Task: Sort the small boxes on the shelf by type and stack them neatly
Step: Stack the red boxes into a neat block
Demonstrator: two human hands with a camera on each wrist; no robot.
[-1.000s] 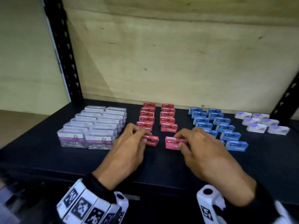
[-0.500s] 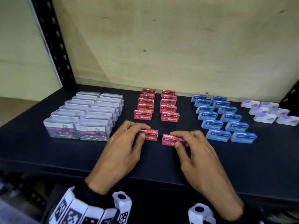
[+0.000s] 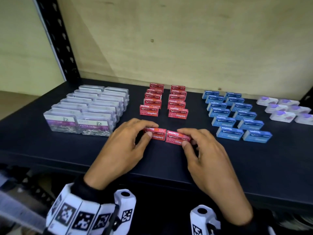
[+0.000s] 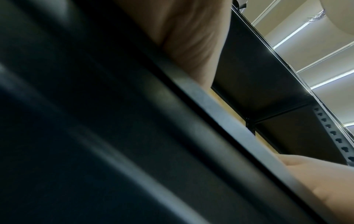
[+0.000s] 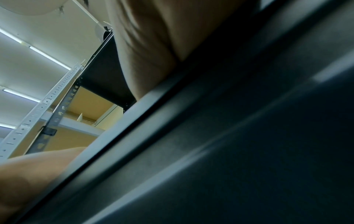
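Two red staples boxes lie side by side near the front of the black shelf [image 3: 50, 150]. My left hand [image 3: 149, 131] pinches the left red box [image 3: 158, 134] between thumb and fingers. My right hand [image 3: 185, 138] pinches the right red box [image 3: 176, 137] the same way. Their inner ends almost touch. Behind them stand two rows of red staples boxes [image 3: 149, 112]. In both wrist views the shelf's front edge [image 4: 220, 109] [image 5: 122, 121] hides the boxes and the fingers; only palm and wrist skin shows.
Clear paper clip boxes [image 3: 79, 122] fill the left of the shelf in two rows. Two rows of blue boxes [image 3: 229, 133] stand to the right, white and purple boxes [image 3: 281, 116] at the far right. A plywood back wall and black uprights [image 3: 55, 39] bound the shelf.
Both hands have slid their red boxes toward each other, so the gap between the two boxes has nearly closed. The head camera has tilted and shifted.
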